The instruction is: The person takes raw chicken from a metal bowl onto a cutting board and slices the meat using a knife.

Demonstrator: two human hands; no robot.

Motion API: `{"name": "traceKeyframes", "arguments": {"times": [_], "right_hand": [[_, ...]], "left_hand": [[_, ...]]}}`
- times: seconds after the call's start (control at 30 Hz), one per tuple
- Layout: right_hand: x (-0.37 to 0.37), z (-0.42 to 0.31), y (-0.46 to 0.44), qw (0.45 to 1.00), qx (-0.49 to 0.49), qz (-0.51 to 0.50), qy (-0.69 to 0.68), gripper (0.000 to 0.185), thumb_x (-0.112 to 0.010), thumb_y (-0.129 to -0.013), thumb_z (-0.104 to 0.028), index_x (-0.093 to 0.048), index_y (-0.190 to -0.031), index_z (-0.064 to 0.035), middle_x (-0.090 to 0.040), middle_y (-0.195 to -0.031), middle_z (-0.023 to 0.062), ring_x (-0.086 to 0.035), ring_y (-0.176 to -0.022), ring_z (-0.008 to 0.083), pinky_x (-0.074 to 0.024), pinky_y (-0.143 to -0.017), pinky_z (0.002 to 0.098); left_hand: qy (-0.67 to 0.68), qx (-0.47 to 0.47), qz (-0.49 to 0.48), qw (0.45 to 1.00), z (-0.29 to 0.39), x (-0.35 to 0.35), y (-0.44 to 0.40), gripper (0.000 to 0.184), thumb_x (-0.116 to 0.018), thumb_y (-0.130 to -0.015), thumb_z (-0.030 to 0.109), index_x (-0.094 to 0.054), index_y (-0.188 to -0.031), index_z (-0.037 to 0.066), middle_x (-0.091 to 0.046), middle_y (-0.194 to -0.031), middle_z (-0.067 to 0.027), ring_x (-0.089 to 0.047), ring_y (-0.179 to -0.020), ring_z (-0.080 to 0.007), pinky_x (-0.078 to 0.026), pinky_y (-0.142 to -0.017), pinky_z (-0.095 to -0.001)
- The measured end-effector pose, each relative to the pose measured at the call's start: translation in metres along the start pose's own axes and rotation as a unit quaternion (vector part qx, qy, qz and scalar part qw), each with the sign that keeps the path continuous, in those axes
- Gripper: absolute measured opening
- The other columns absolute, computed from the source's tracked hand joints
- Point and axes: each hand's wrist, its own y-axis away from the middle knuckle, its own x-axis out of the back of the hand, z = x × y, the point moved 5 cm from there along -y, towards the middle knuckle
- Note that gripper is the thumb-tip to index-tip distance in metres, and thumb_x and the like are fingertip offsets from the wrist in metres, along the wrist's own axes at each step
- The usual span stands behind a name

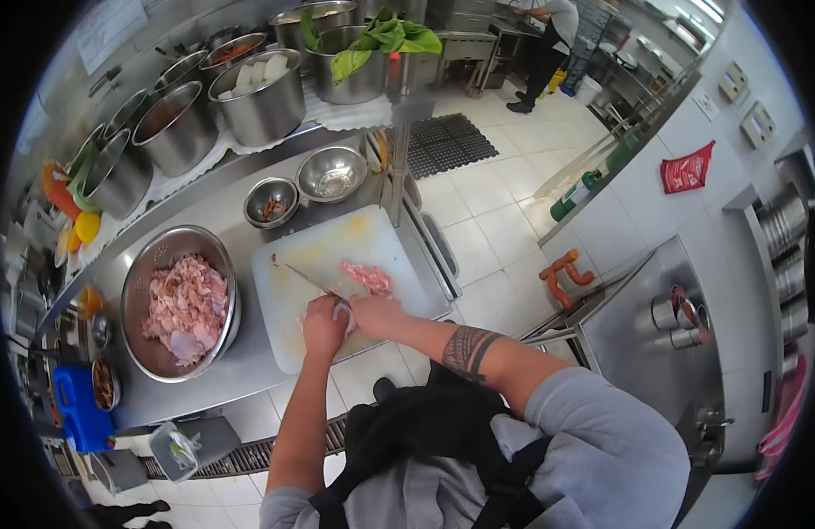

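On the white cutting board (pixel 279 256), my right hand (pixel 375 316) is closed round the handle of a knife (pixel 307 279), its blade pointing up and left. Close beside it, my left hand (pixel 323 326) is closed on a piece of raw chicken (pixel 344 316), mostly covered by the fingers. Cut strips of raw meat (pixel 367 277) lie on the board just beyond my hands. To the left stands a big steel colander (pixel 136 328) heaped with raw chicken pieces (pixel 185 304).
Behind the board are a small steel bowl (pixel 257 216) with reddish-brown bits and a larger steel bowl (pixel 332 174). Several steel pots (pixel 262 110) line the raised shelf. A blue jug (pixel 79 410) stands at the left. Another person (pixel 548 48) stands at the far back.
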Motion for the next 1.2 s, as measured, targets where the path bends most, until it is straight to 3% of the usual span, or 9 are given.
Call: {"name": "traceKeyframes", "arguments": {"times": [0.13, 0.27, 0.43, 0.6, 0.67, 0.87, 1.0, 1.2], "right_hand": [[-0.005, 0.015, 0.026, 1.0, 0.014, 0.001, -0.024, 0.026, -0.055, -0.097, -0.01, -0.059, -0.121, -0.0002, -0.074, -0.108, 0.0272, -0.073, -0.104, 0.0468, -0.0565, -0.088, 0.059], [0.008, 0.053, 0.106, 0.997, -0.032, -0.067, -0.021, 0.028, -0.051, -0.098, -0.008, -0.056, -0.124, 0.0016, -0.073, -0.11, 0.0292, -0.072, -0.103, 0.0472, -0.0554, -0.087, 0.0583], [0.03, 0.069, 0.157, 0.984, -0.11, -0.134, 0.034, 0.033, -0.055, -0.095, -0.01, -0.056, -0.126, 0.0016, -0.073, -0.107, 0.0306, -0.072, -0.101, 0.0471, -0.0558, -0.085, 0.0589], [0.032, 0.065, 0.152, 0.991, -0.067, -0.101, 0.061, 0.027, -0.056, -0.095, -0.011, -0.056, -0.118, 0.002, -0.073, -0.101, 0.0323, -0.072, -0.098, 0.0495, -0.0552, -0.086, 0.0614], [0.044, 0.052, 0.149, 0.993, -0.113, -0.038, 0.012, 0.022, -0.054, -0.097, -0.01, -0.056, -0.115, 0.0027, -0.073, -0.097, 0.032, -0.072, -0.095, 0.051, -0.0546, -0.087, 0.0627], [0.029, 0.025, 0.128, 0.995, -0.067, -0.066, 0.038, 0.021, -0.05, -0.098, -0.008, -0.056, -0.115, 0.0037, -0.073, -0.096, 0.0323, -0.072, -0.094, 0.0513, -0.0552, -0.085, 0.0621], [0.018, 0.027, 0.103, 0.996, -0.055, -0.068, 0.034, 0.022, -0.05, -0.097, -0.006, -0.056, -0.115, 0.0044, -0.072, -0.097, 0.0333, -0.072, -0.097, 0.0511, -0.0553, -0.086, 0.0618], [-0.014, 0.023, 0.014, 0.999, 0.052, -0.016, -0.008, 0.023, -0.053, -0.094, -0.005, -0.056, -0.113, 0.0056, -0.073, -0.095, 0.033, -0.072, -0.096, 0.0506, -0.0567, -0.085, 0.0591]], "left_hand": [[0.014, -0.011, 0.049, 0.999, -0.001, 0.001, 0.006, 0.031, -0.074, -0.084, 0.014, -0.073, -0.113, 0.004, -0.072, -0.12, -0.0157, -0.064, -0.117, -0.0378, -0.051, -0.103, -0.047], [0.023, 0.006, 0.067, 0.997, -0.006, 0.001, 0.008, 0.03, -0.074, -0.084, 0.014, -0.073, -0.113, 0.004, -0.072, -0.119, -0.0151, -0.063, -0.117, -0.0378, -0.051, -0.103, -0.047], [0.029, -0.009, 0.085, 0.996, -0.005, 0.004, 0.016, 0.032, -0.075, -0.085, 0.019, -0.073, -0.114, 0.005, -0.072, -0.122, -0.0146, -0.063, -0.119, -0.0376, -0.049, -0.105, -0.05], [0.002, -0.018, 0.094, 0.995, -0.004, 0.004, 0.032, 0.032, -0.078, -0.083, 0.02, -0.073, -0.111, 0.006, -0.071, -0.122, -0.0132, -0.063, -0.119, -0.0366, -0.049, -0.105, -0.0497], [0.002, -0.008, 0.089, 0.996, 0.001, 0.011, 0.038, 0.032, -0.079, -0.083, 0.019, -0.073, -0.111, 0.006, -0.07, -0.12, -0.0129, -0.063, -0.118, -0.0367, -0.049, -0.105, -0.0492], [0.06, 0.002, 0.103, 0.993, 0.005, 0.012, 0.022, 0.032, -0.077, -0.081, 0.016, -0.072, -0.111, 0.004, -0.069, -0.117, -0.0131, -0.062, -0.118, -0.0376, -0.05, -0.104, -0.0475], [0.038, 0.007, 0.042, 0.998, 0.001, 0.008, 0.006, 0.036, -0.076, -0.082, 0.016, -0.072, -0.116, 0.003, -0.069, -0.12, -0.0141, -0.06, -0.122, -0.0364, -0.05, -0.106, -0.046], [0.048, -0.002, 0.011, 0.999, -0.004, 0.006, 0.008, 0.037, -0.076, -0.082, 0.015, -0.073, -0.116, 0.002, -0.07, -0.123, -0.0148, -0.061, -0.122, -0.036, -0.051, -0.106, -0.0449]]}}
